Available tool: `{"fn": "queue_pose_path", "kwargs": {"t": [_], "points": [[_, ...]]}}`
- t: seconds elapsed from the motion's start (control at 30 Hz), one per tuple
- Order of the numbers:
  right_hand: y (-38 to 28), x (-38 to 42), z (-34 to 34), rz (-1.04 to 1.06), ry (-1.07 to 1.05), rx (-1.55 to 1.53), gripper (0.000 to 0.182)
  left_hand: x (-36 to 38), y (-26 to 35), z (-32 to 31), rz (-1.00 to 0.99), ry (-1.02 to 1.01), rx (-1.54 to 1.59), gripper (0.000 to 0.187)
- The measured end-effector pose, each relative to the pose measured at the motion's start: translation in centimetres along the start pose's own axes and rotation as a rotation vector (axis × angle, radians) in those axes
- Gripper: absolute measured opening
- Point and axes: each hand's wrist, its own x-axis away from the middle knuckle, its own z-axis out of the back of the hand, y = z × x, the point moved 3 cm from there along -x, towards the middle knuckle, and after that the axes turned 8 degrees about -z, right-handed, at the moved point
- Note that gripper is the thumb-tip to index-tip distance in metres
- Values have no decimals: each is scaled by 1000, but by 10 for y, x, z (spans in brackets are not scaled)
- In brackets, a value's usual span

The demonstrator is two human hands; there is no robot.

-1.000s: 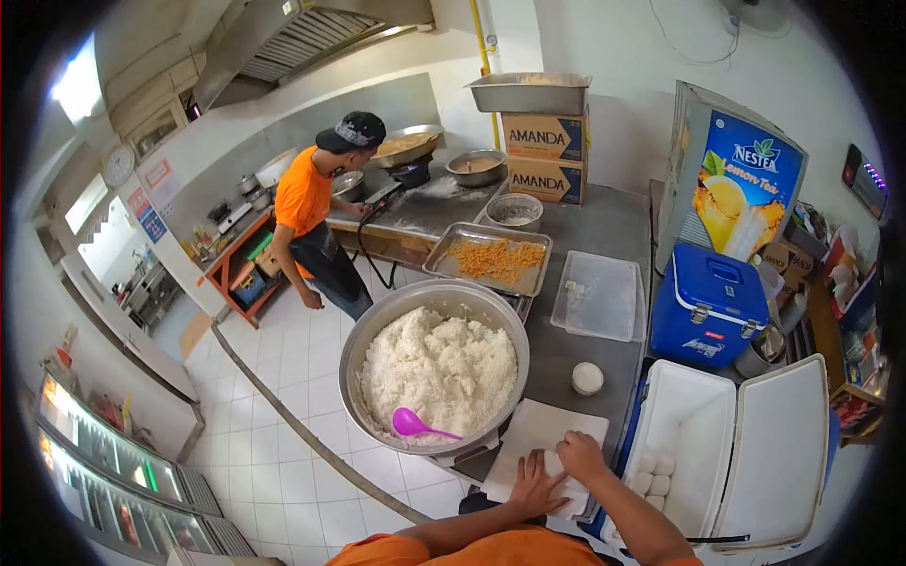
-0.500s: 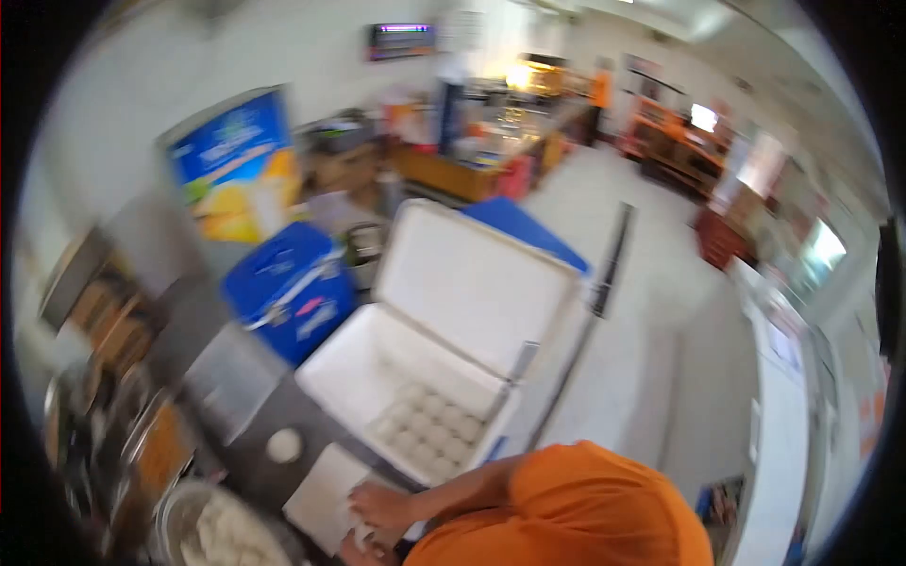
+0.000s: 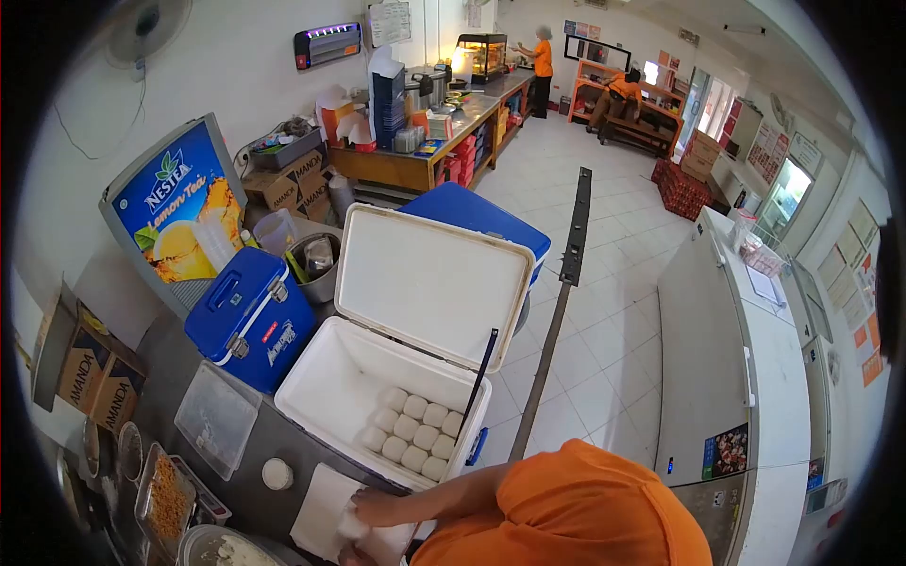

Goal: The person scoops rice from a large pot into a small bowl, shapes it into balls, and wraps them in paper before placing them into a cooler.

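Observation:
At the bottom, my right hand [image 3: 376,507] has its fingers curled round a pale dough piece [image 3: 353,524], over a white sheet [image 3: 316,502]. Only a small part of my left hand [image 3: 355,557] shows at the lower edge, close to the dough, and its fingers are mostly hidden. Just beyond, an open white cooler box [image 3: 311,382] holds rows of round white dough balls [image 3: 415,429] in its right part. A small round white item [image 3: 276,474] stands left of the sheet. Nearer the bottom edge is a bowl [image 3: 193,540] with a white, lumpy mass.
A blue cooler [image 3: 255,321] and a clear plastic lid [image 3: 217,420] are left of the white box. A tray of orange-brown crumbs [image 3: 168,500] lies at lower left. A long dark bar [image 3: 557,321] rises on the right. Two people in orange are far back.
The view has shifted and become sharper. The pale dough piece now shows between my hands. My left hand has slipped lower, with less of it visible.

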Motion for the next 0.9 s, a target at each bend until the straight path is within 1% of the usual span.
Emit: {"fn": "queue_pose_path", "kwargs": {"t": [0.03, 0.07, 0.1, 0.13, 0.17, 0.2, 0.23, 0.27, 0.3, 0.33, 0.37, 0.4, 0.43, 0.47, 0.5, 0.53, 0.57, 0.6, 0.63, 0.7, 0.73, 0.77, 0.83, 0.87, 0.9], "points": [[-4, -14, 0, 3, -1, -2, 23, -12, -14, -2, 243, 59, 267, 37], [-3, -32, -4, -126, -51, -94, 21, -22, -32, -11, 487, 120, 534, 36], [1, -42, -9, -253, -100, -187, 20, -35, -42, -15, 489, 124, 530, 36], [3, -45, -10, -243, -101, -188, 20, -48, -53, -16, 516, 290, 542, 32], [2, -47, -2, -194, 120, -156, 17, -63, -70, -22, 547, 463, 549, 28], [-1, -49, 4, -128, 334, -132, 16, -43, -152, -69, 571, 490, 535, 28], [5, -55, -5, -42, 173, 30, 29, -74, -141, -65, 182, 167, 130, 19], [7, -62, -19, -128, 56, -81, 35, -60, -147, -66, 301, -135, 65, 13], [19, -73, -56, -108, 39, -69, 24, -44, -84, -35, 271, 54, 27, 13], [17, -62, -49, -90, 17, -51, 18, -33, -31, -7, 5, 242, -83, 13], [14, -46, -41, 100, 30, 74, 21, -30, -21, -8, -13, 191, -182, 11], [24, -45, -70, 50, 193, -17, 21, -25, -20, -18, 93, 301, -151, 12], [26, -39, -63, 178, 205, -69, 22, -25, -5, -14, 216, 303, -134, 13], [23, -31, -45, 122, 193, -177, 25, -25, 10, -3, 232, 316, -80, 12], [12, -23, -30, 155, 169, -179, 25, -21, 18, -2, 269, 330, -87, 12], [11, -20, -10, -39, 139, -509, 28, -23, 22, -2, 361, 433, 115, 13], [17, -23, -7, -248, 106, -835, 32, -26, 25, -5, 439, 534, 320, 14], [16, -25, -9, -265, 180, -808, 42, -31, 28, -11, 517, 512, 446, 17], [15, -28, -6, -261, 171, -807, 42, -35, 34, -14, 526, 516, 445, 17], [15, -34, 5, -281, 85, -937, 41, -46, 45, -19, 437, 638, 732, 25], [6, -30, 27, -290, 86, -1073, 30, -54, 48, -21, 462, 684, 998, 36], [6, -32, 36, -284, 84, -1078, 30, -65, 59, -9, 462, 688, 990, 36], [10, -32, 49, -175, -27, -1352, 19, -79, 78, 12, 587, 778, 1200, 44], [13, -31, 49, -167, -134, -1479, 20, -81, 82, 16, 598, 763, 1199, 44], [20, -26, 50, -190, -128, -1488, 20, -83, 87, 21, 521, 722, 1247, 49]]}}
